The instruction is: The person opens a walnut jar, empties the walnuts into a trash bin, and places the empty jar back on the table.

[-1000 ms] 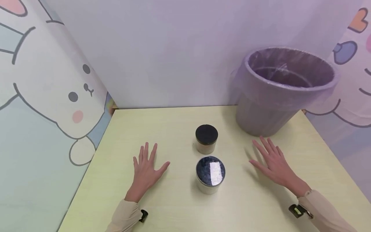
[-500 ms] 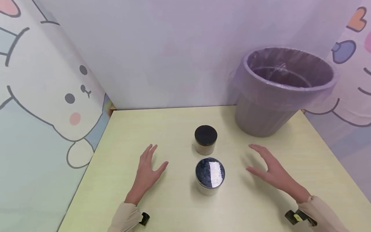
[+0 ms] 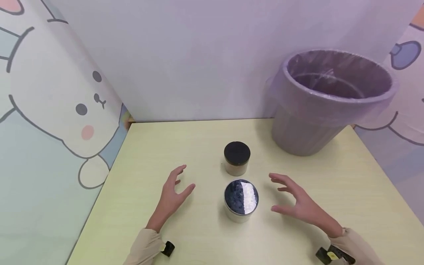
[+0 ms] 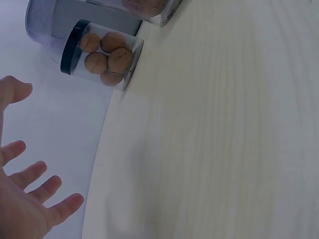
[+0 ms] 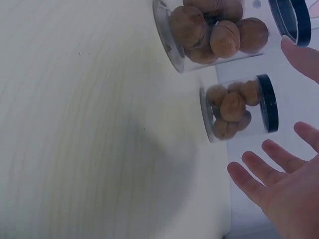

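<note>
Swung inward since the earlier frames, the right hand [image 3: 302, 207] now sits closer to the near jar [image 3: 236, 217], its fingers more bent; the left hand [image 3: 170, 200], at centre left of the frame, moves less, its fingertips turning toward the middle. Both hands are partly open, thumbs spread from loosely curved fingers, and neither has hold of anything.

Between them, just below the centre, the near jar stands upright under a glossy dark lid [image 3: 241, 197], with a gap on either side. Just above it stands the far jar [image 3: 236, 170], also upright, with a matt black lid [image 3: 237, 152]. Through the clear sides, the wrist views show brown, walnut-like balls [image 5: 225, 40].

Judging by this, the work is at its very start: both jars are lidded and ungripped on the desk [image 3: 172, 141], so any grasp or handling is left to do.

Farther out, a lined bin [image 3: 308, 129] stands at upper right, and a rabbit drawing [image 3: 66, 95] covers the left wall.
</note>
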Demonstrator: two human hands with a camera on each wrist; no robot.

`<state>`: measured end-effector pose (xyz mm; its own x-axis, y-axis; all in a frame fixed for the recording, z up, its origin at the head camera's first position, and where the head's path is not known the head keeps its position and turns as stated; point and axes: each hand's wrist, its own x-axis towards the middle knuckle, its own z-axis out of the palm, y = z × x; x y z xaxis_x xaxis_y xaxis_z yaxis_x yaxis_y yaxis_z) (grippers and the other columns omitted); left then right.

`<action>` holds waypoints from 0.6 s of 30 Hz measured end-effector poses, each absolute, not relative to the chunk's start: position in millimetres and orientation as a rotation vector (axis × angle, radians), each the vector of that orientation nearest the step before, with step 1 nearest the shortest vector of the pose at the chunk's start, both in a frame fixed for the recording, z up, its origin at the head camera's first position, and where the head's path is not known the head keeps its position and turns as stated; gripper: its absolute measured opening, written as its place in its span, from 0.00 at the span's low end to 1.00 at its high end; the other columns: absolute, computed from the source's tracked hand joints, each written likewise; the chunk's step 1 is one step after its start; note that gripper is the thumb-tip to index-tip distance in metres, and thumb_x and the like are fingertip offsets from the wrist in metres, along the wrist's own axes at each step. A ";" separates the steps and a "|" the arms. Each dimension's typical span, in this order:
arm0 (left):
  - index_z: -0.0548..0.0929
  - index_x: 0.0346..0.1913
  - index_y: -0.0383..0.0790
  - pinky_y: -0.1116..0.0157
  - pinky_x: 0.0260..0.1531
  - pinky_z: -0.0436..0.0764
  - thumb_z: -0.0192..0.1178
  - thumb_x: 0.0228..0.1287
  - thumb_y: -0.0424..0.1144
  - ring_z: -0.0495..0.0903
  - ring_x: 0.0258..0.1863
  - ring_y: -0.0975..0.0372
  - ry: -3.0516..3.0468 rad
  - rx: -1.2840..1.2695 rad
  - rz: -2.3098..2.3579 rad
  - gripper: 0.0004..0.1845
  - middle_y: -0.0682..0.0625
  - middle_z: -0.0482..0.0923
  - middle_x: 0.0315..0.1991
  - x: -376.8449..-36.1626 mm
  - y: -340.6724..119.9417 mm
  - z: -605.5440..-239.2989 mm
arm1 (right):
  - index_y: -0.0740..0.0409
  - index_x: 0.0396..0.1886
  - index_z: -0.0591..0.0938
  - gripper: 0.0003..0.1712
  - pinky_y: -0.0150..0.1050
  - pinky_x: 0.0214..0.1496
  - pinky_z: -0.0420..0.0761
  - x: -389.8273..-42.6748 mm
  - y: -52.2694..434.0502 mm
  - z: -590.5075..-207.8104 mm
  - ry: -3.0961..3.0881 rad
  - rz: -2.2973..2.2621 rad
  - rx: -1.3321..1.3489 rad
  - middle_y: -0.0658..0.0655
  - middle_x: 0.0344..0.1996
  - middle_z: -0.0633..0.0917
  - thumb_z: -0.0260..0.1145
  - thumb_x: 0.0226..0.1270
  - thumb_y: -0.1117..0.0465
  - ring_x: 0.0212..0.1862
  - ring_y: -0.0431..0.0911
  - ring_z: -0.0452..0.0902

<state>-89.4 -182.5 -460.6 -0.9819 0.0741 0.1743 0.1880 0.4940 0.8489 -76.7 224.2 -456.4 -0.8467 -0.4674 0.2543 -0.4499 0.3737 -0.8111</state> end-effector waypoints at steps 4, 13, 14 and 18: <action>0.65 0.67 0.48 0.48 0.57 0.69 0.67 0.59 0.39 0.64 0.64 0.54 -2.563 -0.270 -1.605 0.34 0.47 0.65 0.65 -86.0 -176.0 -449.3 | 0.54 0.70 0.61 0.54 0.41 0.55 0.74 -74.9 213.5 -457.4 2.523 -1.536 -0.863 0.52 0.64 0.68 0.80 0.43 0.64 0.64 0.48 0.65; 0.66 0.65 0.38 0.48 0.56 0.70 0.66 0.59 0.33 0.65 0.63 0.47 -2.516 -0.340 -1.730 0.31 0.43 0.67 0.63 -75.3 -163.8 -423.4 | 0.57 0.70 0.59 0.57 0.49 0.55 0.73 -70.4 188.0 -450.2 2.443 -1.562 -0.900 0.58 0.64 0.69 0.81 0.40 0.64 0.62 0.56 0.66; 0.66 0.65 0.38 0.48 0.56 0.70 0.65 0.59 0.33 0.65 0.63 0.47 -2.514 -0.346 -1.737 0.31 0.44 0.67 0.63 -75.2 -163.5 -423.6 | 0.57 0.70 0.59 0.58 0.49 0.56 0.73 -69.4 184.9 -447.7 2.435 -1.563 -0.901 0.58 0.64 0.69 0.81 0.40 0.64 0.63 0.55 0.66; 0.67 0.65 0.39 0.48 0.56 0.70 0.65 0.59 0.33 0.65 0.63 0.48 -2.500 -0.369 -1.785 0.31 0.45 0.67 0.63 -75.8 -160.9 -422.4 | 0.58 0.70 0.59 0.59 0.46 0.57 0.72 -69.6 176.8 -455.3 2.405 -1.589 -0.918 0.57 0.64 0.68 0.82 0.38 0.63 0.65 0.45 0.64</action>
<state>-75.8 -160.9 -422.4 -0.9704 0.1655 0.1759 0.2201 0.3061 0.9262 -69.6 176.8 -455.3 -0.8099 -0.5417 0.2253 -0.4196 0.2665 -0.8677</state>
